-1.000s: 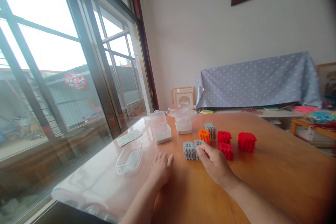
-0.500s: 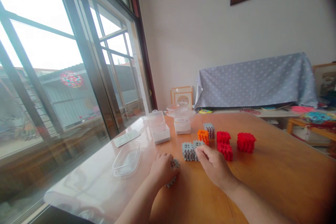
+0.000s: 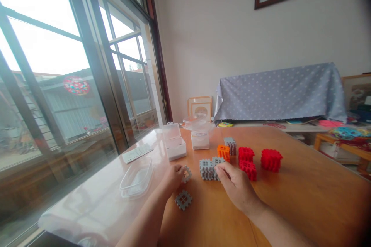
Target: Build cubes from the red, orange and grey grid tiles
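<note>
My left hand (image 3: 173, 178) pinches a flat grey lattice tile (image 3: 186, 173) a little above the wooden table (image 3: 304, 200). A second grey lattice tile (image 3: 183, 200) lies flat on the table just below that hand. My right hand (image 3: 237, 188) rests with its fingers curled on the right side of a grey block cube (image 3: 209, 168). Behind it stand an orange cube (image 3: 223, 152), another grey cube (image 3: 230, 145) and three red cubes (image 3: 271, 159).
Clear plastic boxes (image 3: 175, 146) and an open clear tray (image 3: 137, 176) stand at the table's left, near the window. A white card (image 3: 137, 152) lies beside them. A sofa under a dotted grey cloth (image 3: 278, 92) stands behind the table.
My left hand went from lying flat on the table to lifting one grey tile; a second tile now lies uncovered below it. My right hand stayed on the grey cube.
</note>
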### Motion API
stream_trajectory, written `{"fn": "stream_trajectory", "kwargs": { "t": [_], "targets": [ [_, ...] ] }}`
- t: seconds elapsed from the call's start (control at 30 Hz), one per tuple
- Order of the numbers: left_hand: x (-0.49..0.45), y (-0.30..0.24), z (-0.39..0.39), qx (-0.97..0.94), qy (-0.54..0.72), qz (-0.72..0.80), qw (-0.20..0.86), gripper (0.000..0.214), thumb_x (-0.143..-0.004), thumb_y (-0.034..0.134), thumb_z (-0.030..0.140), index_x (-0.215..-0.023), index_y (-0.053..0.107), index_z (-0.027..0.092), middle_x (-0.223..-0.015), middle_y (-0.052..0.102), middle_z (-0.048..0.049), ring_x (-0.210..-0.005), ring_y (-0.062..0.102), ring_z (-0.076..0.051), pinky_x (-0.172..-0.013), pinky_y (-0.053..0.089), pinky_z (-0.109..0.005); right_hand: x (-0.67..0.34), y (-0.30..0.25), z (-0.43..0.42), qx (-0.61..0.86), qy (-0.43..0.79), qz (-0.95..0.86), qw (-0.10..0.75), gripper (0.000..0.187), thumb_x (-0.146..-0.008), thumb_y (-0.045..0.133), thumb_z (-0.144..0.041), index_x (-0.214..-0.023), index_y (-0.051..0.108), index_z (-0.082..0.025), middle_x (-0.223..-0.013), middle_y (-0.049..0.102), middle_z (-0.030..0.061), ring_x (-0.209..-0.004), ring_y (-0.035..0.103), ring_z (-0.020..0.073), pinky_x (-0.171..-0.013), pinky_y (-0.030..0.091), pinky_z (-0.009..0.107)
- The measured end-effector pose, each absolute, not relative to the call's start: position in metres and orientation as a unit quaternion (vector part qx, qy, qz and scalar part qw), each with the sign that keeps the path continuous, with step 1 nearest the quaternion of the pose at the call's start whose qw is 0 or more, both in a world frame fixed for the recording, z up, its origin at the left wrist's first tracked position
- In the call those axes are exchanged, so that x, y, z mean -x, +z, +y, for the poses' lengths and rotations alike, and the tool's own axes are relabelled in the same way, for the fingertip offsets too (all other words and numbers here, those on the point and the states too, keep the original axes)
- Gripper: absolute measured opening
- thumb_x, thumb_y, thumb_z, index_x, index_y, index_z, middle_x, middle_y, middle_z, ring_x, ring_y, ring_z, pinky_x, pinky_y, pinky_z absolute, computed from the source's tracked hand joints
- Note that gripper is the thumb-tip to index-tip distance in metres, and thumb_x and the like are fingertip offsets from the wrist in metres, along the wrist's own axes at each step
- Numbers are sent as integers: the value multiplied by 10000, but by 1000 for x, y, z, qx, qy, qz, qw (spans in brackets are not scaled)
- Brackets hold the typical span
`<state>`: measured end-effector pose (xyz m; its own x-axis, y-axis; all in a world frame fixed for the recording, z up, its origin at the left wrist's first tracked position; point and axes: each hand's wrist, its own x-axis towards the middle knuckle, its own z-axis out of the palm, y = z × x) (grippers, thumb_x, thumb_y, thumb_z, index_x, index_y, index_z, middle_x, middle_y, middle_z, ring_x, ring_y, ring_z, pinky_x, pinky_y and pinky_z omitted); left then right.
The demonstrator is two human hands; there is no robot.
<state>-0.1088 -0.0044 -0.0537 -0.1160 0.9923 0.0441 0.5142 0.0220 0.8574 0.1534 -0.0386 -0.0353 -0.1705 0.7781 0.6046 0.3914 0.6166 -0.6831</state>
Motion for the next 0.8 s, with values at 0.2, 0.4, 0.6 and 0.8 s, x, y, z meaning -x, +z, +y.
{"fn": "stream_trajectory", "kwargs": {
  "t": [0.2, 0.4, 0.6, 0.8],
  "targets": [
    [115, -52, -5, -537, 409, 625, 392, 281, -724, 609, 328, -928, 637, 136, -728, 635, -24, -592, 542, -120, -575, 381, -246, -153, -34, -38, 393, 193, -740, 510, 303, -994, 449, -423, -839, 615, -222, -655, 533, -20, -635, 523, 163, -615, 384, 259],
    [101, -24, -22, -490, 492, 527, 489, 516, -687, 620, 189, -1199, 570, 152, -811, 663, -30, -683, 616, -132, -650, 440, -262, -152, -33, -39, 400, 199, -742, 500, 326, -985, 449, -442, -811, 616, -224, -639, 533, -23, -615, 522, 160, -596, 375, 257],
    [61, 5, -45, -445, 549, 407, 579, 583, -644, 759, 175, -1199, 582, 195, -919, 660, -36, -828, 662, -163, -834, 503, -332, -149, -33, -40, 400, 272, -730, 483, 330, -968, 462, -486, -926, 656, -222, -656, 582, -18, -624, 547, 167, -590, 404, 258],
    [32, 5, -53, -448, 566, 369, 585, 523, -644, 826, 227, -1085, 545, 212, -900, 649, -14, -851, 661, -164, -857, 514, -347, -150, -32, -37, 388, 398, -677, 483, 399, -942, 465, -561, -853, 632, -210, -632, 569, -26, -565, 515, 143, -552, 402, 251]
  ]
}}
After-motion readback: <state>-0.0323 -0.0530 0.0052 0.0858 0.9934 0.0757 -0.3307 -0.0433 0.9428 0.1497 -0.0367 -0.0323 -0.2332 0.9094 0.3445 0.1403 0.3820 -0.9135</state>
